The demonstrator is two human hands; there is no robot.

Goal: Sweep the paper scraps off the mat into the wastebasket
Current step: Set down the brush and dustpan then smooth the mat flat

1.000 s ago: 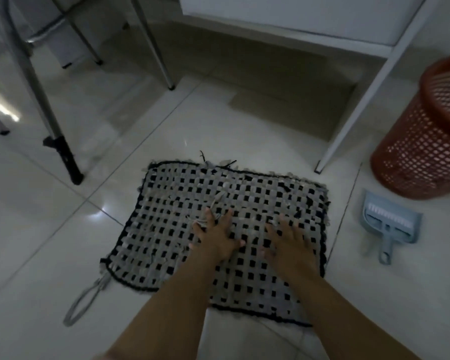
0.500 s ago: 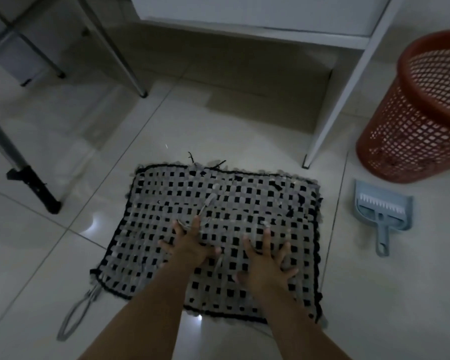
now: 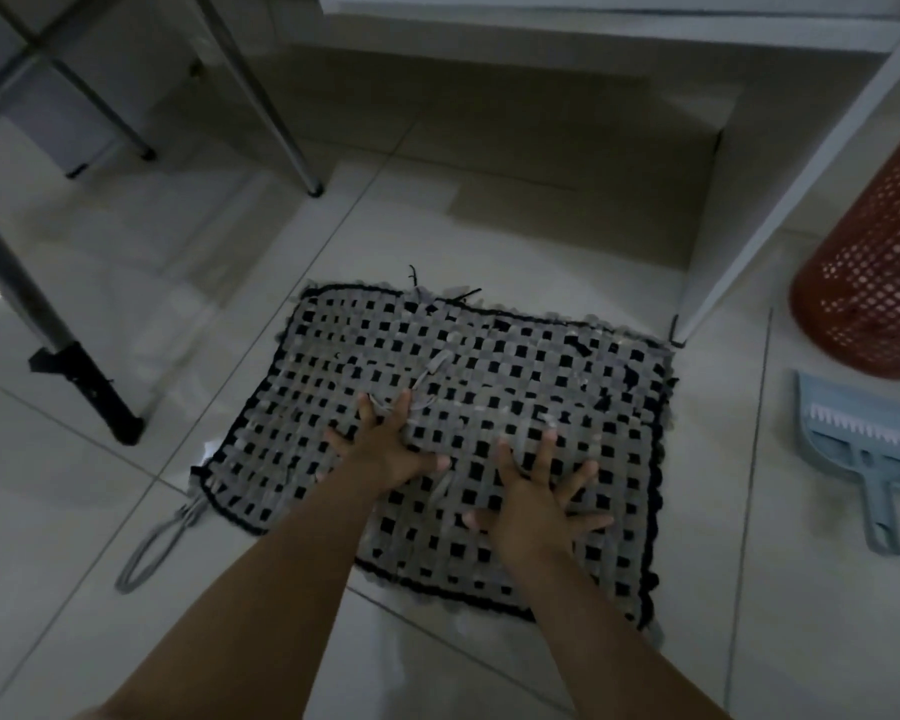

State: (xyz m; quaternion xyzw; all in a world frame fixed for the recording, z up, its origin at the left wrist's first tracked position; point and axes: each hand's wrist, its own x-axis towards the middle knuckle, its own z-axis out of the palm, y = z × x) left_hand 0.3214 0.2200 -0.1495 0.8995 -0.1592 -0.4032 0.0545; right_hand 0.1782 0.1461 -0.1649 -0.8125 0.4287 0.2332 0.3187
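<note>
The floor (image 3: 489, 241) is pale glossy tile, dimly lit, with grout lines running diagonally and faint reflections on the left. A woven mat (image 3: 515, 376) of grey strips over black, edged in black, lies flat on the tiles in the middle of the room. A grey cord loop (image 3: 152, 548) trails from its near left corner onto the floor. Loose grey strips lie on the mat's centre; in this light I cannot tell paper scraps from frayed weave.

A white frame leg (image 3: 780, 210) comes down just beside the mat's far right corner. To the right of it stands a red mesh wastebasket (image 3: 874, 272), upright, partly cut off by the edge of view. A pale blue dustpan (image 3: 874, 439) with a brush clipped inside lies on the tiles just in front of the basket, handle toward the viewer, apart from the mat. On the left are metal legs, one ending in a black foot (image 3: 94, 397).

Both forearms reach forward from the bottom of view. The left hand (image 3: 385, 449) lies palm down on the mat near its centre, fingers straight and spread, holding nothing. The right hand (image 3: 536, 501) lies palm down beside it, nearer the viewer, fingers splayed wide, also gripping nothing.
</note>
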